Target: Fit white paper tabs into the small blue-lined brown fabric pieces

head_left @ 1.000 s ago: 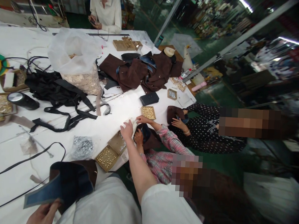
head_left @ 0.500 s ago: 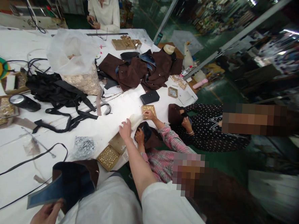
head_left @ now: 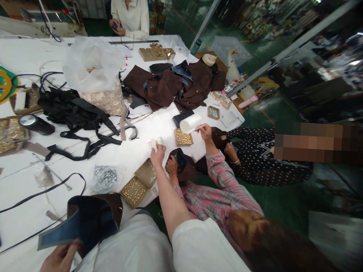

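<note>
My left hand [head_left: 60, 258], low at the left, pinches the edge of a dark blue fabric piece with a brown side [head_left: 95, 219], which curves up over the table edge. My right hand [head_left: 158, 154] reaches across the table, its fingers closed on a small curled white sheet [head_left: 155, 142], perhaps paper or thin plastic. Just below it lie two joined cardboard trays: one with gold studs [head_left: 133, 191], the other with a few silver bits [head_left: 146, 173]. Beyond, a co-worker's hand in a plaid sleeve [head_left: 204, 132] holds up a larger curled white sheet [head_left: 191, 123].
A tray of gold studs [head_left: 184, 137] lies beyond my right hand. Brown fabric pieces [head_left: 162, 87] are heaped farther back. Black straps [head_left: 78, 113], a plastic bag of parts [head_left: 105, 96] and a dark flask [head_left: 36, 124] cover the left side. Co-workers sit close at the right.
My right hand and the co-worker's hand were close together at the white sheet. Now they are apart, each with a white piece; the co-worker's hand has risen to the right. My left hand keeps its hold.
</note>
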Motion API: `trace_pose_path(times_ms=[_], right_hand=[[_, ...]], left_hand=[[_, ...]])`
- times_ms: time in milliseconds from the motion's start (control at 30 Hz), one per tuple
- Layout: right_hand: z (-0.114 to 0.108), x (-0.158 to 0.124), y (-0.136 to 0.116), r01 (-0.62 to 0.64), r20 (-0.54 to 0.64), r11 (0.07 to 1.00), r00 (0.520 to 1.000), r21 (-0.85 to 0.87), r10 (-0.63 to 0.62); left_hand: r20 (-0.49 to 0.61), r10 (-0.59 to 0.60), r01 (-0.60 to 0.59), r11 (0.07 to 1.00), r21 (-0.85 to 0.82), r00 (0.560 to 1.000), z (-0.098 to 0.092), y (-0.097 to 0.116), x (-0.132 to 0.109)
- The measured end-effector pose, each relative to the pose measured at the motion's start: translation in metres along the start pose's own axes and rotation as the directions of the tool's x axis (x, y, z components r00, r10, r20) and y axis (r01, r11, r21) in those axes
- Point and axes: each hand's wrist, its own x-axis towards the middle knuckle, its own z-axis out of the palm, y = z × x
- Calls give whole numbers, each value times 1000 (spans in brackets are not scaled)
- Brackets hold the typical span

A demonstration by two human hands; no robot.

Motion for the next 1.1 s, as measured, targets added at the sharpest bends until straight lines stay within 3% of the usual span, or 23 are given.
trace_pose_path(times_ms=[367,800,1100], right_hand=[[-25,36,10,-8,82,988,996,-157,21],[-21,76,3,-173,196,906,945,-386,263],[-39,72,-5,-39,191,929,975,-368,116]], left_hand=[[-9,33,-34,999,-36,999,6,-3,5],[3,44,-44,999,-3,999,3,-6,10],[-29,55,-55,998,-19,998,2,-1,11]])
